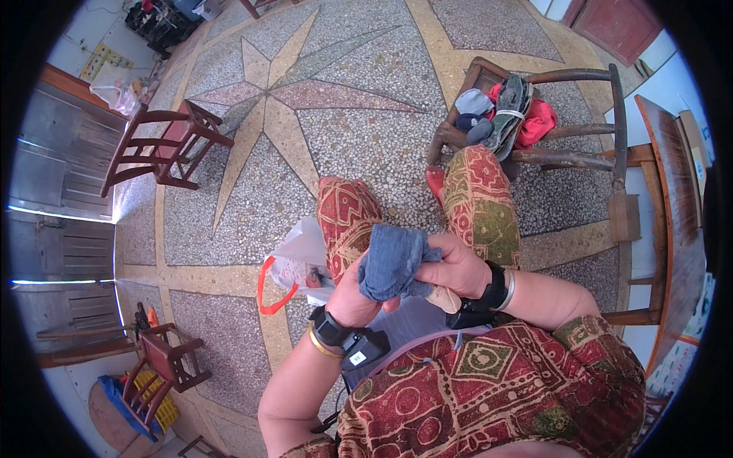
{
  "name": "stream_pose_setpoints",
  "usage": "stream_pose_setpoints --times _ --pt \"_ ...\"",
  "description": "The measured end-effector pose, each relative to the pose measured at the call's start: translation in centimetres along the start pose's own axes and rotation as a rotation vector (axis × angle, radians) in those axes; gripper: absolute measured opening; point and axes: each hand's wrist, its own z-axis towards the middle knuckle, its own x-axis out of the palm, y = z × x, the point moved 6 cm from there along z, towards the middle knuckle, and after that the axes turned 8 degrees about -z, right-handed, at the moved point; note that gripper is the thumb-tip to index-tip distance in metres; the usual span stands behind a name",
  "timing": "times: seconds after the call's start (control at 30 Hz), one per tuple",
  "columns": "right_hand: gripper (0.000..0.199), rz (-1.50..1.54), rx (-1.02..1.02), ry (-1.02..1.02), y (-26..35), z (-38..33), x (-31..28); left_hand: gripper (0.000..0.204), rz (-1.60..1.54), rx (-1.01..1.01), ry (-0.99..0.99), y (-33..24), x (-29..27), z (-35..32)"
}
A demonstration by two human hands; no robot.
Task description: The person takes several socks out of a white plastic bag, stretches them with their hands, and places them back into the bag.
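Observation:
A blue-grey sock (393, 262) with a beige end is held in front of me, above my lap. My left hand (353, 299) is closed at its left side, and the cloth covers most of those fingers. On the other side my right hand (460, 269) pinches the sock between thumb and fingers. The beige end hangs below my right palm. Both wrists carry black strapped devices.
Rolled socks (474, 102), red cloth (537, 122) and a dark folded bundle lie on a wooden chair (576, 157) ahead right. A white plastic bag with red handles (299, 252) stands by my left leg. Small chairs (172, 143) are at left; a wooden table (672, 221) is at right.

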Motion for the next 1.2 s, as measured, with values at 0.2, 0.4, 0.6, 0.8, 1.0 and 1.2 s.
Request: stream_pose_setpoints --times 0.2,0.4,0.6,0.8,1.0,1.2 --pt "0.025 0.006 0.060 -0.018 -0.3 -0.2 -0.6 0.025 0.426 0.450 -0.205 -3.3 -0.6 -0.7" --pt "0.030 -0.306 -0.048 0.064 0.9 0.5 -0.4 0.028 0.452 0.437 -0.037 -4.5 1.1 -2.7" --pt "0.026 -0.431 -0.040 -0.132 1.0 1.2 -0.8 0.031 0.441 0.377 -0.135 -3.4 1.4 -2.1" --pt "0.027 -0.525 0.061 -0.162 0.6 1.3 -1.4 0.031 0.546 0.414 -0.085 -3.1 1.5 -1.5" --pt "0.033 -0.609 0.002 -0.226 1.5 1.6 -1.8 0.024 0.313 0.343 -0.206 -2.9 -0.3 -1.3" --pt "0.030 -0.959 -0.516 -0.345 6.5 0.6 -1.0 0.031 0.050 0.388 -0.155 -3.6 -0.8 -1.4"
